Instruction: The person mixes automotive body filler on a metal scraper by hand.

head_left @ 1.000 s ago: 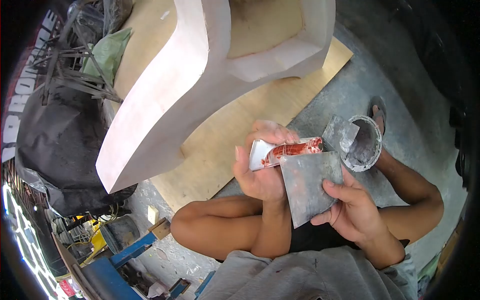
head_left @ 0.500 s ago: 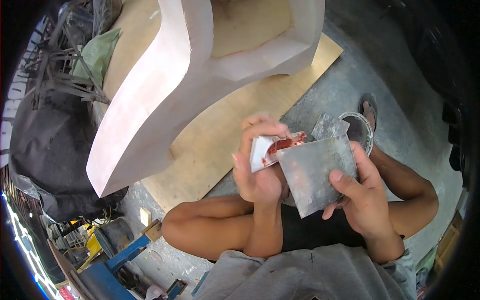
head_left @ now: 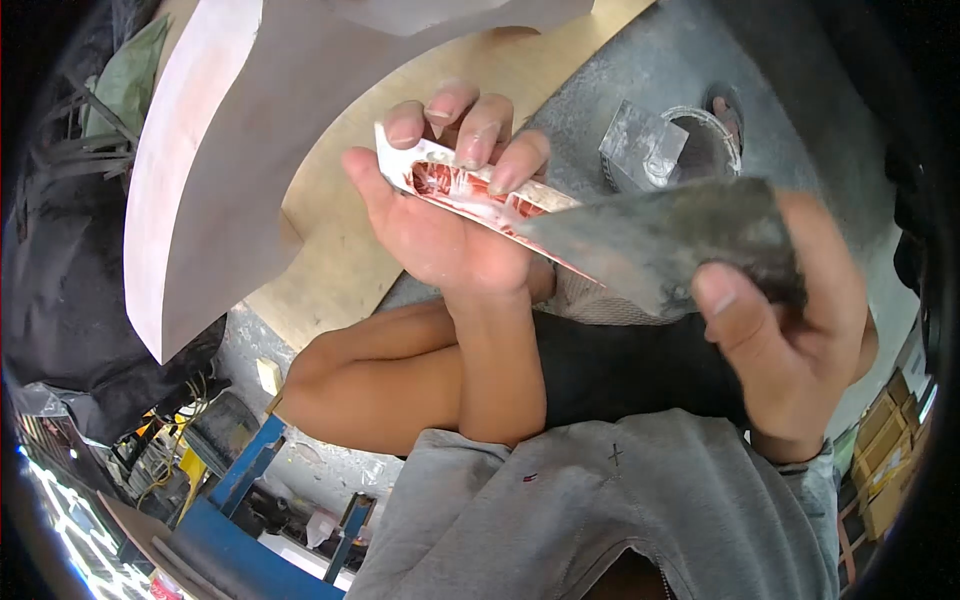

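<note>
My left hand [head_left: 450,215] is palm up, its fingers curled over the edge of a white board [head_left: 400,160]. Red and white paste [head_left: 465,187] lies streaked on the board's face. In my right hand [head_left: 790,310] is a flat grey metal plate [head_left: 680,240], gripped between the thumb and fingers. The plate is tilted and slightly blurred. Its far edge is at the lower right part of the board, over or against the paste; whether it touches is hard to tell.
A large pale curved piece [head_left: 230,150] stands on a plywood sheet [head_left: 350,230]. A bucket [head_left: 715,150] with another metal plate [head_left: 640,145] on it is beyond my hands. A blue metal frame [head_left: 235,480] is at lower left, a black bag [head_left: 70,270] at far left.
The board has turned so its paste side shows more, and my left hand has opened out palm up. The metal plate has tilted and shifted right. The view has moved, with the curved piece further left.
</note>
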The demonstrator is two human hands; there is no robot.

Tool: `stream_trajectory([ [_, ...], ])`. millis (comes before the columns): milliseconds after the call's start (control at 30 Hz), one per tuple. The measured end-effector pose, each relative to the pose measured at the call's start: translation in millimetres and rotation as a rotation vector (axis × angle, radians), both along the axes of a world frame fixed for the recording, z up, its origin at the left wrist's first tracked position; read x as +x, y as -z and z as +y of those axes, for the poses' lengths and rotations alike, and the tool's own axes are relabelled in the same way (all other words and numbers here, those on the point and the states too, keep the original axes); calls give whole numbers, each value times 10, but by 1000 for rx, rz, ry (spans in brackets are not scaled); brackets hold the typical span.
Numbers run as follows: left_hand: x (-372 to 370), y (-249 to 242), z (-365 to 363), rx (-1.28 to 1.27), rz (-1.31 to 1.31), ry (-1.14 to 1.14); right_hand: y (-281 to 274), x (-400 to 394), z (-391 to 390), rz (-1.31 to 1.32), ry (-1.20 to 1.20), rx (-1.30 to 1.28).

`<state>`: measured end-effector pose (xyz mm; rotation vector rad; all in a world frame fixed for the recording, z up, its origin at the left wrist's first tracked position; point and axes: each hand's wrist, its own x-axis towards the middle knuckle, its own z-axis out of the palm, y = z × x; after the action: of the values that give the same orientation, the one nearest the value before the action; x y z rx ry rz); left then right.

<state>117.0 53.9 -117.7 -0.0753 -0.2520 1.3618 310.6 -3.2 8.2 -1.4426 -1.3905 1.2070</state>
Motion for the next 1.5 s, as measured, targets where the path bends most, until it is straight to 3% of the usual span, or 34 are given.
stream_trajectory([
  [67, -5, 15, 5, 49, -86, -1, 94, -43, 68, -214, -257, 454],
  [267, -2, 52, 34, 171, 187, -124, 179, -331, 124, -79, -223, 584],
  [467, 20, -55, 3, 207, 566, -214, 319, -340, 176, -112, -218, 463],
  [600, -47, 21, 0, 279, 517, -179, 369, -339, 254, -125, -177, 418],
  [767, 103, -204, -76, -124, 650, -249, 576, -256, 314, 55, -112, 181],
  [800, 58, -136, -76, -127, 650, -248, 591, -245, 346, 54, -113, 178],
  [867, -37, -39, -29, 105, 587, -164, 609, -222, 398, 154, -146, 39],
  [900, -40, -7, -69, 105, 586, -164, 610, -200, 421, 276, -152, -121],
  [967, 23, -180, -89, -141, 703, -96, 650, -149, 466, 288, -183, -153],
  [1133, 59, -194, -81, -175, 784, -108, 721, -66, 518, 304, -257, -259],
  [1200, 48, -178, -87, -182, 811, -119, 767, -75, 491, 436, -206, -360],
  [1300, 12, -57, -68, -34, 854, -134, 791, -19, 479, 538, -172, -425],
  [1367, 21, -60, -49, -4, 655, -104, 803, 18, 438, 567, -132, -431],
  [1500, 44, -171, -58, -138, 731, -128, 803, 82, 383, 539, -76, -455],
])
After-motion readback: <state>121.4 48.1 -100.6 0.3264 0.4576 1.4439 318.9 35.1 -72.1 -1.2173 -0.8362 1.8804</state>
